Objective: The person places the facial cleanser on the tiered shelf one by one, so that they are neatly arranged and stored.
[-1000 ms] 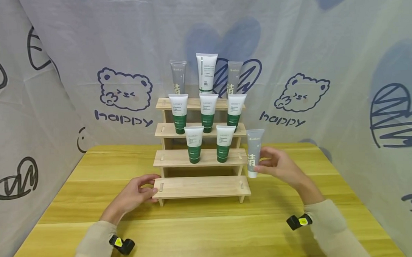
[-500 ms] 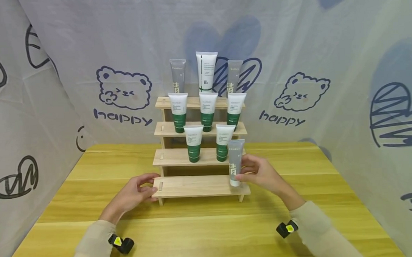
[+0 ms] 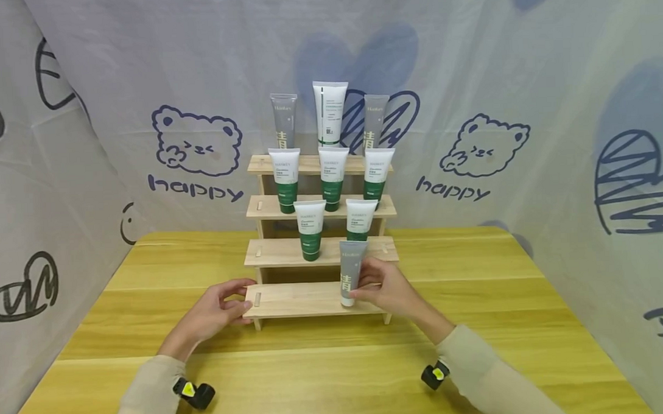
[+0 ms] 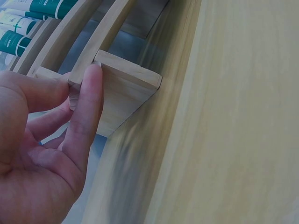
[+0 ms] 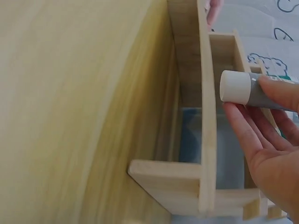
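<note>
My right hand (image 3: pixel 386 287) pinches a grey squeeze tube (image 3: pixel 351 270) between thumb and fingers. The tube stands cap down, close over the lowest step of a wooden tiered display stand (image 3: pixel 291 300). In the right wrist view, its white cap (image 5: pixel 235 87) points at the board, a small gap between them. At the step's left end, my left hand (image 3: pixel 220 308) grips the board; the left wrist view shows thumb and finger on either side of the board's corner (image 4: pixel 84 70). Part of a green-and-white tube (image 3: pixel 360 221) is hidden behind the grey one.
Another green-and-white tube (image 3: pixel 310 232) shares the third step down, and several more line the step above. On the top step, a tall white tube (image 3: pixel 330 112) stands between two grey tubes (image 3: pixel 283 120). Printed cloth (image 3: pixel 194 41) hangs behind the wood-grain table (image 3: pixel 315 378).
My right hand has carried the grey tube leftward and down, from beside the stand's right edge to over the lowest step. My left hand keeps its grip on the stand.
</note>
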Available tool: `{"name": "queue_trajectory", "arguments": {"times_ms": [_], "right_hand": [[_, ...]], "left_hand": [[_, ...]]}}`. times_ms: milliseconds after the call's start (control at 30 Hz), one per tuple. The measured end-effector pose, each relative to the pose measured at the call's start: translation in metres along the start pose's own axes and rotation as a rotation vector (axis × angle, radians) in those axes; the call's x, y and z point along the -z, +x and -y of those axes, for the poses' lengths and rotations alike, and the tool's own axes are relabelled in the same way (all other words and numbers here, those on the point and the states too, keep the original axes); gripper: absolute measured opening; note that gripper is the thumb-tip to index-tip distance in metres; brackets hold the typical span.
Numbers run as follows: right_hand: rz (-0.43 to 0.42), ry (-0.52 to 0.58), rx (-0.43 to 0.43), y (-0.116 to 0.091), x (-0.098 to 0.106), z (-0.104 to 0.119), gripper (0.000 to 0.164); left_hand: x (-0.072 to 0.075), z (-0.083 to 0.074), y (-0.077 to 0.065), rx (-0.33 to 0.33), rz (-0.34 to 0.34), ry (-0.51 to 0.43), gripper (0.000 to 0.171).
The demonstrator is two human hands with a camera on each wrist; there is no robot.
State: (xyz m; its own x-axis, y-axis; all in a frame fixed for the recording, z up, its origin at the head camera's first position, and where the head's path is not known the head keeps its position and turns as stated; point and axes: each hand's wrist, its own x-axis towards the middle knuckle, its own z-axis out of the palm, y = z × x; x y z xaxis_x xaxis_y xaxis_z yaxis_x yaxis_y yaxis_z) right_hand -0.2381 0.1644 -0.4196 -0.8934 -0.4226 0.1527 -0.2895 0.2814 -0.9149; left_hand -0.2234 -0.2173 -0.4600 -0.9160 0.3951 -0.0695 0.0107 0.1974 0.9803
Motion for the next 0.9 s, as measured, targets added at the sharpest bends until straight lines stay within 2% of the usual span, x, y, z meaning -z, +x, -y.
{"name": "queue_trajectory", "arguments": {"times_ms": [467, 900], "right_hand": [[0.012, -0.019, -0.013, 0.004, -0.023, 0.002, 0.05], [0.007, -0.061, 0.034, 0.007, -0.029, 0.001, 0.049]], "left_hand": [[-0.002, 0.0, 0.0, 0.01, -0.006, 0.005, 0.058], [-0.001, -0.002, 0.0, 0.013, -0.008, 0.002, 0.059]]}}
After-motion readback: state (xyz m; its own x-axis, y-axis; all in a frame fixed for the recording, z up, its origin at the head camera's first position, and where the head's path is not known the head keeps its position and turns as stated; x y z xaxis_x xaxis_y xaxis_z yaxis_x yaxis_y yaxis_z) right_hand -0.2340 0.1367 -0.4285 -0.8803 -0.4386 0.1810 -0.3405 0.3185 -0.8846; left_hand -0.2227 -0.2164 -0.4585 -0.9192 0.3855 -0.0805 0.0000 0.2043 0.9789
